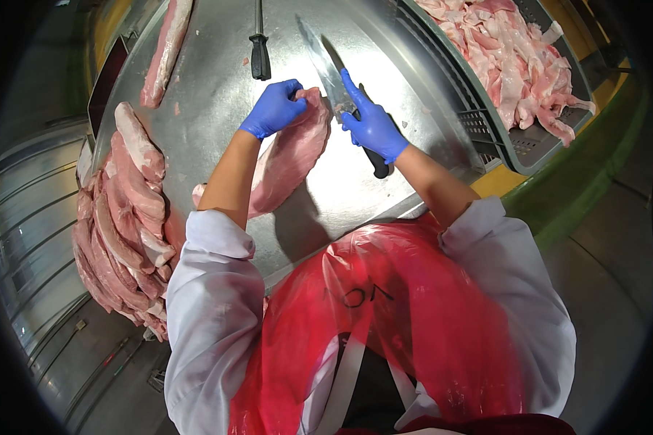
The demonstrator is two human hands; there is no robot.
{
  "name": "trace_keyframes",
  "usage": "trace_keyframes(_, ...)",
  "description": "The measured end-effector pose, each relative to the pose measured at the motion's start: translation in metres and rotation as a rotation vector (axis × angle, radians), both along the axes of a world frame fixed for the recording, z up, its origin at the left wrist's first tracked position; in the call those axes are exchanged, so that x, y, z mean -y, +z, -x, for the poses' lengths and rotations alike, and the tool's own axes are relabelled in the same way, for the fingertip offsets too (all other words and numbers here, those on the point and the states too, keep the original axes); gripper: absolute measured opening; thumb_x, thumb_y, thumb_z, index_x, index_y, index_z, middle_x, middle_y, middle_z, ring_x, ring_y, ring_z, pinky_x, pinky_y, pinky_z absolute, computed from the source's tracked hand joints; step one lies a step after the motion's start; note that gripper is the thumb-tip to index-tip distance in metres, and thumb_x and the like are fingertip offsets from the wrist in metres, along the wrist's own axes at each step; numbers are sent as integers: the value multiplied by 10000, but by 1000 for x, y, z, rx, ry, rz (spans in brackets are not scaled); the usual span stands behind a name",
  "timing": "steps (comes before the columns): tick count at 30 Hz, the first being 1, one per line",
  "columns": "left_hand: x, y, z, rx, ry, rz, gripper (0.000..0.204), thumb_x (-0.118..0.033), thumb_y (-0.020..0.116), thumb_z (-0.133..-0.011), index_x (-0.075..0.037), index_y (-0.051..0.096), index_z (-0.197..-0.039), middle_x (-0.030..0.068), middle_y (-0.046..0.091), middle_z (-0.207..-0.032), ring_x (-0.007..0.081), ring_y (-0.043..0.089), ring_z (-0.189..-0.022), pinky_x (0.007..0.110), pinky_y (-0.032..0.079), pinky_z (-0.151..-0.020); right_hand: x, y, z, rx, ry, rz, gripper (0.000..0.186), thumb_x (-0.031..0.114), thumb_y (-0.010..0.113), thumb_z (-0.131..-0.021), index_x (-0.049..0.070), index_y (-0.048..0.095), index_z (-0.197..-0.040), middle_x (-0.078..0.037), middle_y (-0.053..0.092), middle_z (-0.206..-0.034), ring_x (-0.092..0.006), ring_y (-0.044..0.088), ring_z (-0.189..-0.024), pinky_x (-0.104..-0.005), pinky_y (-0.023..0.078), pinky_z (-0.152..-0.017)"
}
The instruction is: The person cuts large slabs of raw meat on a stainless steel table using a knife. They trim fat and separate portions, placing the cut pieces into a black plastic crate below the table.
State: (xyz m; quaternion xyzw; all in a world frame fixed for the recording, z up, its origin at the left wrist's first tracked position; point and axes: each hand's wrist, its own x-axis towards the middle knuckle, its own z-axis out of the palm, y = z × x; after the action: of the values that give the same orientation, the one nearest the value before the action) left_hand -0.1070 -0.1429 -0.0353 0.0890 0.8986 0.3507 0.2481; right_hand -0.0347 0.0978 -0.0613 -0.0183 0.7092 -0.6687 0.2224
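Observation:
A long pale pink piece of pork loin (290, 159) lies on the steel table (218, 80), pointing from near my body up and to the right. My left hand (274, 110), in a blue glove, pinches its far end. In my blue-gloved right hand (375, 129) is a knife, its black handle (379, 165) showing below the palm. The knife's long blade (318, 58) points away from me, just right of the loin and apart from it. My right index finger stretches forward along the blade's side. The loin's near end is partly hidden by my left forearm.
Beyond my left hand lies a sharpening steel with a black handle (260, 59). Several long pork pieces (127, 210) are heaped at the left edge, and another strip (165, 54) lies farther back. A grey perforated crate (519, 148) at the far right holds pale trimmings (511, 65).

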Motion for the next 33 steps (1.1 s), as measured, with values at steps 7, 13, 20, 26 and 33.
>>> trace_keyframes(7,-7,-6,-6,-71,111,-63,209,-193,637,-887,7,665,-941,21,604,-750,101,542,-718,305,480,-680,-15,21,-19,180,173,-149,812,59,533,-952,298,168,-1635,-186,650,-1113,-158,645,-644,-317,568,-591)
trace_keyframes(13,-21,13,12,-147,-91,81,229,-187,624,-893,24,664,-971,93,630,-752,135,577,-720,329,493,-690,-9,7,2,251,155,57,875,-40,528,-899,229,155,-1643,-234,551,-1348,-135,621,-612,-282,557,-560)
trace_keyframes(20,-34,31,28,-260,-217,152,252,-224,602,-900,12,651,-977,204,644,-772,315,642,-727,408,502,-720,-14,0,-36,259,124,224,844,-31,518,-901,192,174,-1639,-156,621,-1105,-130,616,-643,-264,528,-528)
trace_keyframes(26,-56,52,26,-269,-313,127,267,-236,594,-911,13,652,-991,240,667,-831,368,659,-768,419,505,-729,21,-26,11,178,58,329,784,38,532,-946,201,200,-1637,-75,623,-869,-120,577,-602,-263,508,-555)
trace_keyframes(33,-40,44,34,-237,-238,65,271,-241,593,-900,5,657,-997,141,647,-783,199,580,-706,353,496,-711,19,0,-59,273,126,275,844,-33,538,-887,170,202,-1634,-150,642,-985,-154,628,-615,-311,552,-573)
